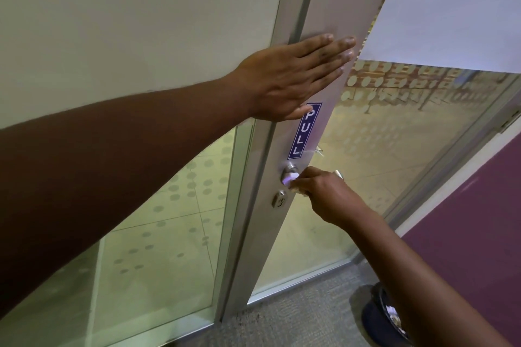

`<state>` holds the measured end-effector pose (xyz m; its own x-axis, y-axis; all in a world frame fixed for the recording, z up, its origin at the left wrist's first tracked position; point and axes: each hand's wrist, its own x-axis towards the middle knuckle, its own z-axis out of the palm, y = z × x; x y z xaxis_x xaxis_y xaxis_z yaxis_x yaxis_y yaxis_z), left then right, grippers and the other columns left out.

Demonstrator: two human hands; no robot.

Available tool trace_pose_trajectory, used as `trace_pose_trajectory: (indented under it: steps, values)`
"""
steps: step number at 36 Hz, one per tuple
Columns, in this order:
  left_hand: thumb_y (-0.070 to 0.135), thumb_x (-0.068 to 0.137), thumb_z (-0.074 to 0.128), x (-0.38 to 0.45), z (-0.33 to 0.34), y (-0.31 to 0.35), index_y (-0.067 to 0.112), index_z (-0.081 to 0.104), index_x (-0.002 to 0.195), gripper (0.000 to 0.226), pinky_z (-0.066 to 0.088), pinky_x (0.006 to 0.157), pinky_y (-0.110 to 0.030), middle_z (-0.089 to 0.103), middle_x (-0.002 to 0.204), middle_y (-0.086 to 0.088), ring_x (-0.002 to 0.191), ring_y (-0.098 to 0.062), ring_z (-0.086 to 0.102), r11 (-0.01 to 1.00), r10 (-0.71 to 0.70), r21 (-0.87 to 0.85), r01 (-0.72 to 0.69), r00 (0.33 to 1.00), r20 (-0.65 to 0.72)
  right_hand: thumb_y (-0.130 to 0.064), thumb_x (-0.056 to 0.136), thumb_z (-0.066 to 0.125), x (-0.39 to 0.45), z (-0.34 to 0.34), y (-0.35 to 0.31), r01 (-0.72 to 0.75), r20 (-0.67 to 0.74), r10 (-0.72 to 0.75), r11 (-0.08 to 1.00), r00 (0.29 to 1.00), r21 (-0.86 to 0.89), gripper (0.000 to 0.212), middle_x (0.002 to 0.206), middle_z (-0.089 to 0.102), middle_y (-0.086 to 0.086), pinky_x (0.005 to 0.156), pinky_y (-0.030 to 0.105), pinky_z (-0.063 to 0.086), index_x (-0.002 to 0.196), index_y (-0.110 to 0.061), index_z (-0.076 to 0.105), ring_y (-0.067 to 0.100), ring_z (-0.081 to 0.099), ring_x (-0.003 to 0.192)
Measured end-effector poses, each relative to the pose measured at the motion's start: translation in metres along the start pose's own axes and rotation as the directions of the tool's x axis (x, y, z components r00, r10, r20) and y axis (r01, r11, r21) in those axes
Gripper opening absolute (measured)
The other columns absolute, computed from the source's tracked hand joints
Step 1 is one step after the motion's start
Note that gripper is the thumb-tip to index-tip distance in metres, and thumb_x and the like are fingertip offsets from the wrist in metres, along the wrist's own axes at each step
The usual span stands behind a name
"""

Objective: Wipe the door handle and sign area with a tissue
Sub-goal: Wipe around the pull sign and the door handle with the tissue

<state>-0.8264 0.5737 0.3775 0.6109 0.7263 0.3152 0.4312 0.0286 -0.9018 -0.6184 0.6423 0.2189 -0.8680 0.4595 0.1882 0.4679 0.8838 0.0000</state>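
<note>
Head view: right hand (327,191) fingers pinch tissue (290,178) against handle (290,169); left hand (293,79) flat, above "PULL" sign (303,132)

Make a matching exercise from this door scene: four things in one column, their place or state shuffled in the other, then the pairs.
1. left hand
2. tissue
3. PULL sign
4. keyhole

A. below the handle
B. flat on the door frame
C. pressed against the handle by the right hand
D. blue, above the handle

Pairs: 1-B, 2-C, 3-D, 4-A
</note>
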Motion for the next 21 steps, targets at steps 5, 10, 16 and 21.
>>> trace_pose_trajectory:
  steps: [5,10,16,21]
  values:
    - [0.052,0.103,-0.005,0.001,0.001,0.001,-0.006,0.000,0.158,0.080,0.016,0.128,-0.047,0.003,0.168,-0.027,0.158,-0.039,0.003,1.000,-0.003,-0.023,0.003,1.000,0.017,0.005,0.088,0.062,0.004,-0.008,0.002,0.036,0.054,-0.035,0.999,0.998,-0.009,0.042,0.112,0.063,0.000,0.076,0.037,0.056,0.118,-0.024,0.071,0.020,0.066,0.090]
    - [0.052,0.103,-0.003,0.001,0.001,-0.001,-0.006,0.001,0.158,0.080,0.016,0.128,-0.046,0.004,0.168,-0.027,0.157,-0.039,0.004,1.000,-0.003,-0.018,0.003,1.000,0.010,-0.005,0.088,0.070,0.013,-0.010,0.000,0.087,0.067,-0.084,0.995,0.994,-0.045,0.052,0.130,0.055,0.001,0.087,0.036,0.057,0.134,-0.026,0.061,0.024,0.063,0.110]
    - [0.052,0.103,-0.002,0.000,0.002,0.000,-0.006,0.003,0.159,0.080,0.016,0.128,-0.047,0.006,0.168,-0.026,0.158,-0.039,0.005,1.000,-0.006,-0.015,0.006,1.000,-0.012,-0.005,0.090,0.066,0.015,-0.014,-0.004,0.125,0.128,-0.108,0.984,0.986,-0.127,0.044,0.112,0.056,0.002,0.080,0.046,0.057,0.130,-0.023,0.064,0.027,0.063,0.100]
    - [0.053,0.104,0.001,0.001,0.002,0.000,-0.006,0.004,0.159,0.080,0.015,0.128,-0.047,0.005,0.168,-0.028,0.157,-0.040,0.004,0.999,-0.011,-0.035,0.011,1.000,-0.002,-0.008,0.088,0.070,0.011,-0.021,-0.004,0.193,0.149,-0.173,0.973,0.974,-0.131,0.035,0.111,0.060,-0.002,0.079,0.039,0.058,0.117,-0.027,0.071,0.019,0.065,0.100]
